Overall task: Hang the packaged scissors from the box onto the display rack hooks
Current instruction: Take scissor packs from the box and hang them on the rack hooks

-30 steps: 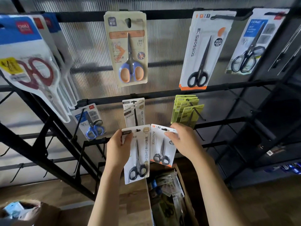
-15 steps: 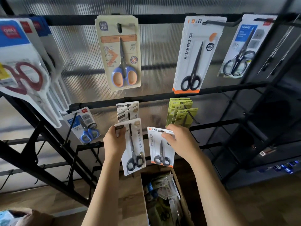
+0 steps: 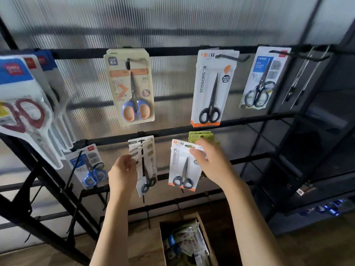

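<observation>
Scissors pack with orange bottom edge [image 3: 182, 167] is in the right hand [image 3: 211, 164], grip pinching its top corner, held up just in front of the green packs [image 3: 199, 136] and not yet on a hook. Left hand [image 3: 123, 173] fingers curl on the edge of the grey-handled packs [image 3: 144, 162], which look threaded on their hook (blurred, can't confirm). Display rack [image 3: 172, 52] already carries several rows. Box [image 3: 201, 227] below still holds more packs, so plenty is left.

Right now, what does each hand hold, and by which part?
Right hand pinches a scissors pack by its top edge. Left hand holds another pack by its left edge.
</observation>
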A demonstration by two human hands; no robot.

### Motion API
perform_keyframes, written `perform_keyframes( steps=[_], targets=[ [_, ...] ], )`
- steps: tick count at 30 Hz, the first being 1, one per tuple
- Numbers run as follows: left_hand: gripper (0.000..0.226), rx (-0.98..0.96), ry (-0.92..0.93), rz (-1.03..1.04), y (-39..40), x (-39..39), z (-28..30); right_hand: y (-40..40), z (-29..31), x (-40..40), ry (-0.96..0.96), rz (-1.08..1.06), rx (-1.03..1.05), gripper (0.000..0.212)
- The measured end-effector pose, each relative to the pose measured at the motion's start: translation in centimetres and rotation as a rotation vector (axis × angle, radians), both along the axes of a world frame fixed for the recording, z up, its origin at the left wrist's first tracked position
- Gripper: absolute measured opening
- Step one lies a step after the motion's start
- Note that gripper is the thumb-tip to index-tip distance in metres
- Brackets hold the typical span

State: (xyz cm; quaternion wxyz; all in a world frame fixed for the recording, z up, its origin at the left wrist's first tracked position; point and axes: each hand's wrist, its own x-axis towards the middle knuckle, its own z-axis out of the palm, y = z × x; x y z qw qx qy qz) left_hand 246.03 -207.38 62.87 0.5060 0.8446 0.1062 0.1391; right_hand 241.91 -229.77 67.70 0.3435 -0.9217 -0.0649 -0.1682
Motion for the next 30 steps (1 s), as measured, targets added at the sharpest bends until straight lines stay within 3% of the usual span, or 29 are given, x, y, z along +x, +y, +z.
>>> perform_keyframes(
  steps=[9,17,30],
  targets=[
    [0.022,0.173,-0.274,-0.096,-2.8,-1.6,5.7,-3.9,9.4,1.0,-0.306,-0.057,0.105,0.016],
    [0.011,0.15,-0.38,-0.195,-5.0,-2.1,7.9,-7.1,14.4,1.6,-0.573,-0.131,0.157,0.018],
    [0.009,0.17,-0.415,-0.278,-8.3,-2.3,8.0,-8.4,14.5,3.2,-0.498,-0.038,0.229,0.025]
  ],
)
